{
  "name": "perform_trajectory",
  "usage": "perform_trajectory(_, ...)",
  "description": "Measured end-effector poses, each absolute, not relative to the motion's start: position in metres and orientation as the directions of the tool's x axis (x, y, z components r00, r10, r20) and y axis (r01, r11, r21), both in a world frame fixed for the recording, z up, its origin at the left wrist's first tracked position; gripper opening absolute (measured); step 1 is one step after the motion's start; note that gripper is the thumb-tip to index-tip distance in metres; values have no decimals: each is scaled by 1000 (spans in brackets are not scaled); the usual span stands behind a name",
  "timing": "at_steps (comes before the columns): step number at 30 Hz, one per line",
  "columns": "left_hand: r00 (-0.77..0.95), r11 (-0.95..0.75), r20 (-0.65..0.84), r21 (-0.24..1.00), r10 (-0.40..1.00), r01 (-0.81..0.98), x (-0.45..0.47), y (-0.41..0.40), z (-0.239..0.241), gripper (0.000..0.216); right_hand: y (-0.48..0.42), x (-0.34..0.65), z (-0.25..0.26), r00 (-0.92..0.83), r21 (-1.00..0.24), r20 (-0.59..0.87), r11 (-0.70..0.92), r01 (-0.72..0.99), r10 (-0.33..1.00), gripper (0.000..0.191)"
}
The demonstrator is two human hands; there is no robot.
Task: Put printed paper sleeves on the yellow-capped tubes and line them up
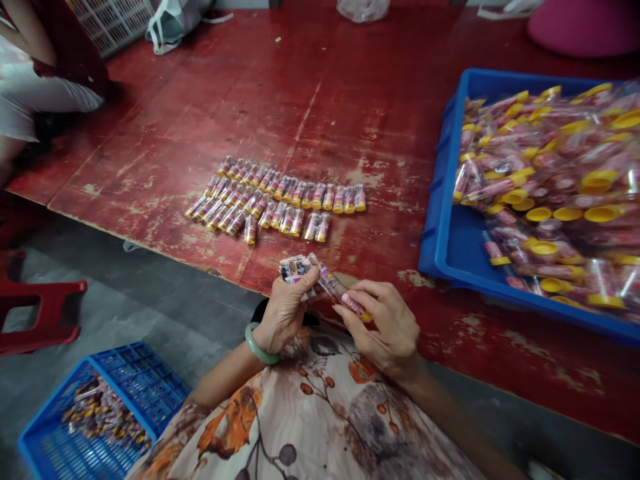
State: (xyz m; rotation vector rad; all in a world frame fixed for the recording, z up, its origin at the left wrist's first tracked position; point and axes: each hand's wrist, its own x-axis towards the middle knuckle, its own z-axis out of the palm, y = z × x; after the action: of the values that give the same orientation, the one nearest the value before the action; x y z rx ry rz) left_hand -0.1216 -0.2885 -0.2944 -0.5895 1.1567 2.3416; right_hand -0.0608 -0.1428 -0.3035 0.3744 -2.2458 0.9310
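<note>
My left hand (287, 303) is closed on a small stack of printed cards (295, 268), its thumb lying over them. Between both hands slants a clear tube with a yellow end and pink contents (334, 285). My right hand (383, 323) pinches the tube close to its yellow end, and the upper end meets the left thumb and the cards. Whether a card sits inside the tube is hard to make out. Just beyond my hands, rows of similar yellow-ended tubes (270, 193) lie side by side on the red tabletop (210, 100).
To the right stands a blue tray (440, 220) heaped with yellow-ended tubes. A blue plastic basket (95, 380) holding more of them is on the floor at lower left, near a red stool (45, 300). Another person (50, 80) sits at the far left.
</note>
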Motion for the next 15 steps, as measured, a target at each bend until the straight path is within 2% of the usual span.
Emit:
perform_trajectory(3,-812,-527,-542,636,215,-564,-119,-286,-292,35,-147,-62,-308,-750,-528,662,712,-463,3,29)
perform_trajectory(7,-830,-491,-515,678,215,-547,-117,-285,-293,36,-149,-69,-304,-750,-511,659,703,-495,-49,30)
perform_trajectory(12,-826,-534,-528,649,197,-542,-121,-286,-293,38,-135,-70,-294,-829,-658,539,540,-525,-149,42)
perform_trajectory(15,-820,-542,-525,631,228,-555,-122,-286,-292,39,-130,-65,-297,-840,-701,538,520,-488,-63,36)
